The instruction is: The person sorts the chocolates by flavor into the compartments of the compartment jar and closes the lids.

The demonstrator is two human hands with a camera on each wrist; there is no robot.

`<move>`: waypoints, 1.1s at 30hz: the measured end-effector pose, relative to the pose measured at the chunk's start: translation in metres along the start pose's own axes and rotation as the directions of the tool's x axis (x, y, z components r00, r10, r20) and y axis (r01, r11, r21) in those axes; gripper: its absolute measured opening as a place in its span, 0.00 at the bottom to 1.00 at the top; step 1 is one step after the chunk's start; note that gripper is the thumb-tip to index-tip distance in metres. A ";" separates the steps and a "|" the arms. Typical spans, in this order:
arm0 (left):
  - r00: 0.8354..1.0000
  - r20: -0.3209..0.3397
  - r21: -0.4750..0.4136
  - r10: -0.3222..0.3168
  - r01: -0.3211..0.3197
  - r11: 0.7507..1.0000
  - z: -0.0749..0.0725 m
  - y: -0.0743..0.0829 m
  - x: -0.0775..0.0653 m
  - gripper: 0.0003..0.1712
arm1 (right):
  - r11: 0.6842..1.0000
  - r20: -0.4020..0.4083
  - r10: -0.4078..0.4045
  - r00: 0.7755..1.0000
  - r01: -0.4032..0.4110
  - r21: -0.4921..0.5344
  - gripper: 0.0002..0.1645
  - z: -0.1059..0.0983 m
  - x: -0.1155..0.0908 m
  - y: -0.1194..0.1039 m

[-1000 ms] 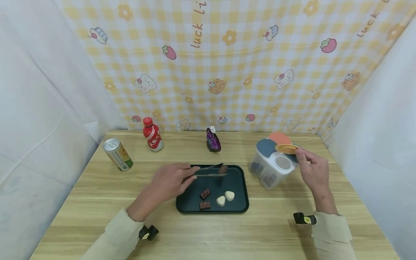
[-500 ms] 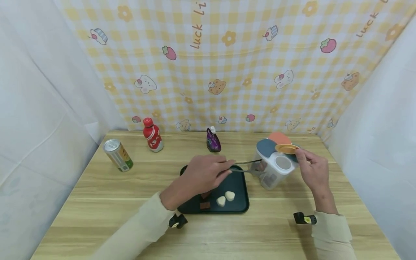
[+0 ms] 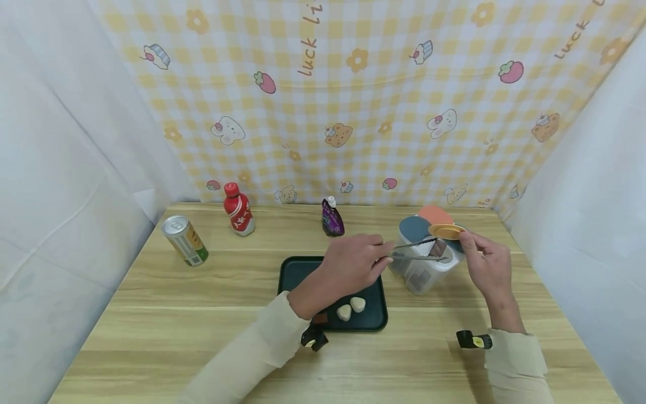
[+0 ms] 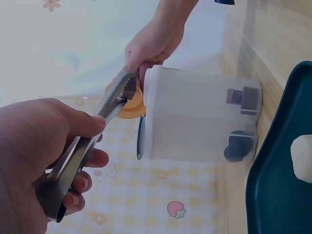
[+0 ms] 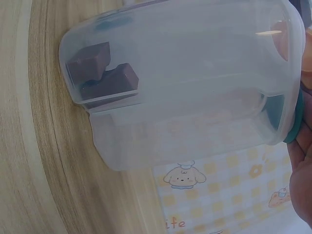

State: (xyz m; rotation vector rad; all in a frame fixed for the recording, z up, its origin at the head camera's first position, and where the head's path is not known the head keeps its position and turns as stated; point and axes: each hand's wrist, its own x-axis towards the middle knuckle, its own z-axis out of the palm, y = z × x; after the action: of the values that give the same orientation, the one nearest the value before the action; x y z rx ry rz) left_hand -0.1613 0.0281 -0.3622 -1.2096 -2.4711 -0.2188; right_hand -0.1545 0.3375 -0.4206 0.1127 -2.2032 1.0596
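Note:
My left hand [image 3: 355, 264] grips metal tongs [image 4: 73, 165], whose serrated tips pinch a brown chocolate piece [image 3: 438, 249] right over the round uncovered opening of a clear container [image 4: 195, 107]. Between thumb and fingers, my right hand [image 3: 487, 266] holds up the orange lid [image 3: 444, 231] beside that opening. Brown chocolate pieces [image 5: 90, 63] lie at the bottom of one compartment, dark round pieces [image 4: 239, 146] in another. Below my left forearm, the dark green tray [image 3: 375, 320] carries white heart-shaped pieces [image 3: 344, 312] and a chocolate block [image 3: 320, 318], partly covered by my wrist.
Blue [image 3: 413, 228] and coral lids [image 3: 435, 214] cover other compartments of the container. A purple pouch [image 3: 333, 219] stands behind the tray. Toward the left are a red bottle [image 3: 239, 210] and a can [image 3: 187, 241]. A patterned curtain [image 3: 323, 157] hangs at the table's back edge.
My left hand has carried the chocolate in the tongs rightward from above the tray to the container's opening. My right hand has kept the orange lid in place.

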 end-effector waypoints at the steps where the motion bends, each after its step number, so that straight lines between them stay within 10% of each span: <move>1: 1.000 0.000 0.005 -0.005 0.005 1.000 0.001 0.001 0.001 0.19 | 1.000 0.001 0.003 1.000 -0.003 -0.005 0.15 0.000 0.000 0.000; 33: 0.999 -0.007 -0.038 -0.049 0.049 0.998 0.018 0.003 0.008 0.19 | 1.000 0.000 -0.012 1.000 0.012 0.013 0.17 0.000 0.000 0.001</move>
State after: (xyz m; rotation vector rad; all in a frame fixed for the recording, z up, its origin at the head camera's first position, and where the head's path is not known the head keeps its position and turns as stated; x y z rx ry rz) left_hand -0.1678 0.0413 -0.3756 -1.1623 -2.5023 -0.2838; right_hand -0.1550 0.3380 -0.4216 0.1313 -2.1934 1.0670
